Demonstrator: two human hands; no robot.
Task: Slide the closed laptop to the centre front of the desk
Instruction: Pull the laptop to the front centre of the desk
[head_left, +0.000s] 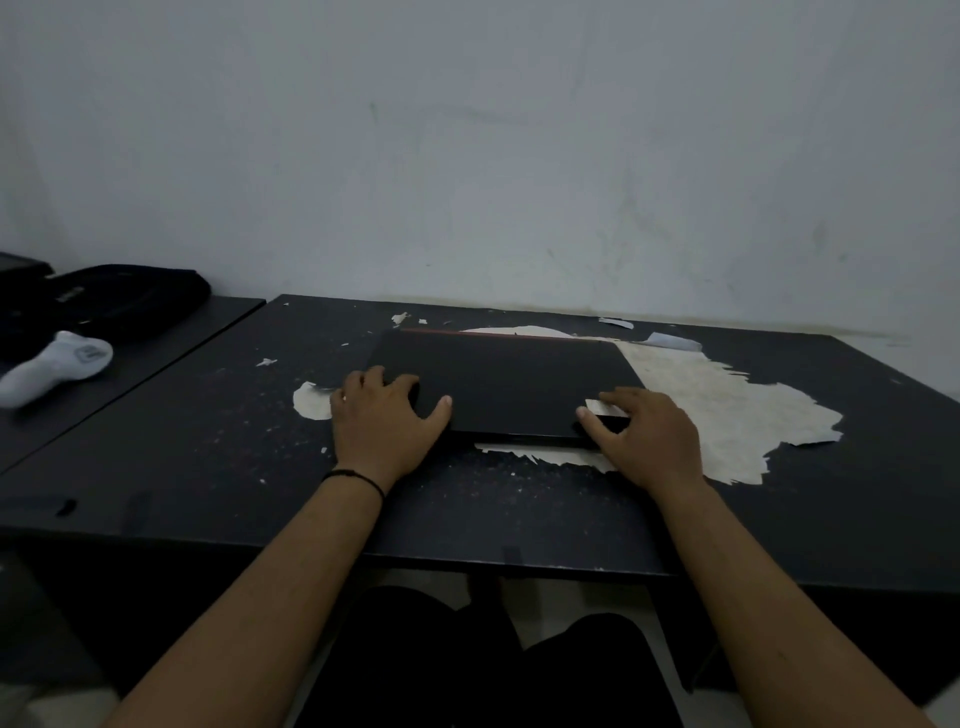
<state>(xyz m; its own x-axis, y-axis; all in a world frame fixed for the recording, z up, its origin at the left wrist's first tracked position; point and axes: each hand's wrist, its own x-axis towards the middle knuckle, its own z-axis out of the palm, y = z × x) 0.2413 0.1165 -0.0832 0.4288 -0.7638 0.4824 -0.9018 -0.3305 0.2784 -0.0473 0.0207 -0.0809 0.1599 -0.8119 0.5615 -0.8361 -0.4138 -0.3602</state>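
1. While the closed laptop lies toward the back of the table, partly over a pale peeled patch, its near edge sits well apart from the table's front edge.
2. The left hand rests on the near-left corner and the right hand on the near-right corner, with fingers laid loosely on the lid.
3. Step in hand, as judged: contact is made and the slide forward is pending.
4. The next move calls for even downward pressure and an equal pull from both hands, since the torn laminate may snag.

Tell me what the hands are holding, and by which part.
The laptop: left hand presses its near-left corner, right hand its near-right corner, fingers laid on top.
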